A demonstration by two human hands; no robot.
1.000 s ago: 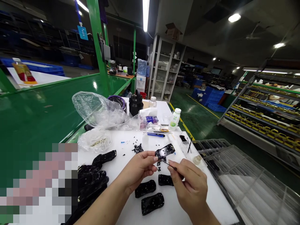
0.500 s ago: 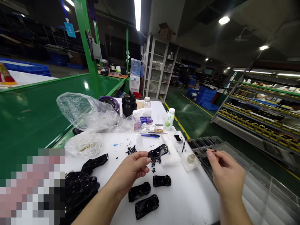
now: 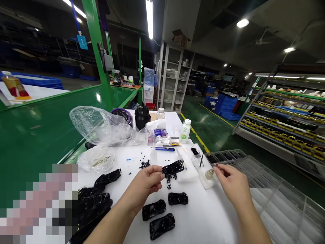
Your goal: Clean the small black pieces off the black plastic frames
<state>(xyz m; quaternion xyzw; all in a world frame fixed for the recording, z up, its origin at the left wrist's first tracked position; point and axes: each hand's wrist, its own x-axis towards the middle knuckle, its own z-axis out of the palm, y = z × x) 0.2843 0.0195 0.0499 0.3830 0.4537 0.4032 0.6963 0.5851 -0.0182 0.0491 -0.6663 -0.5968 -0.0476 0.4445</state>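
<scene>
My left hand (image 3: 150, 178) pinches the near end of a black toy car body (image 3: 173, 168) between thumb and fingers, holding it above the table. At the right, my right hand (image 3: 232, 184) has thumb and forefinger pressed together at a tiny dark piece, too small to name. Those fingertips are just right of a small glass jar (image 3: 209, 174) in a clear tray (image 3: 205, 184). Beneath and behind the held body lie small black parts (image 3: 144, 164) in loose heaps. Three more black car bodies (image 3: 162, 226) rest on the white table near my left forearm.
A pile of black bodies (image 3: 95, 206) lies at the left, by a plastic bag of small parts (image 3: 98, 159). A blue cutter (image 3: 164, 149), a white bottle (image 3: 185, 131) and a black jug (image 3: 142, 117) stand or lie farther back. Clear compartment trays (image 3: 276, 189) flank the right side.
My right hand has moved left, from over the compartment trays to beside the glass jar. My left hand still holds the car body, now turned slightly. The whole view has shifted a little.
</scene>
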